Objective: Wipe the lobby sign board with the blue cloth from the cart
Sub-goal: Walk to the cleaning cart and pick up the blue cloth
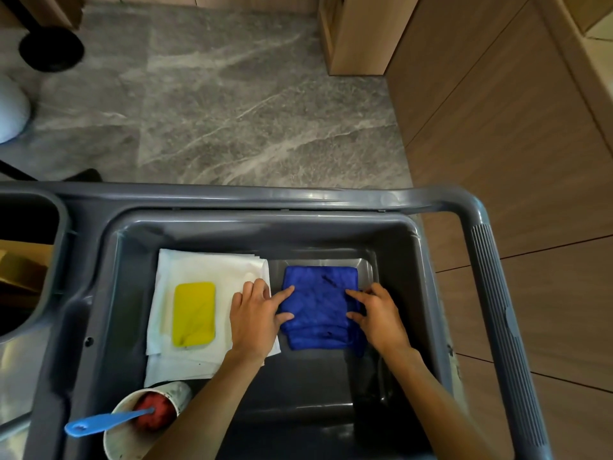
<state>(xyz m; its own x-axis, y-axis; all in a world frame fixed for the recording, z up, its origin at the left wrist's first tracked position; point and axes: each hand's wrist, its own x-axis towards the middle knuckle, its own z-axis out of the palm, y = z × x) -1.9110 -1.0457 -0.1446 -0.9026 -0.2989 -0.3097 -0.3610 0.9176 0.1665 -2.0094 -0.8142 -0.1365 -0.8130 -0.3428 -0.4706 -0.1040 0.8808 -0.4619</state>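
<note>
A folded blue cloth (pixel 320 302) lies flat in the deep tray of the grey cart (pixel 331 197), right of middle. My left hand (pixel 253 318) rests at the cloth's left edge, forefinger and thumb lying straight on it. My right hand (pixel 378 313) touches the right edge the same way, fingers extended over the fabric. Neither hand has the cloth lifted. The sign board is not in view.
Left of the blue cloth lie folded white cloths (pixel 199 267) with a yellow sponge (pixel 194 313) on top. A white cup (pixel 146 423) with a red brush and blue handle stands at the front left. Wooden wall panels (pixel 514 144) rise to the right; grey marble floor (pixel 248 111) lies beyond.
</note>
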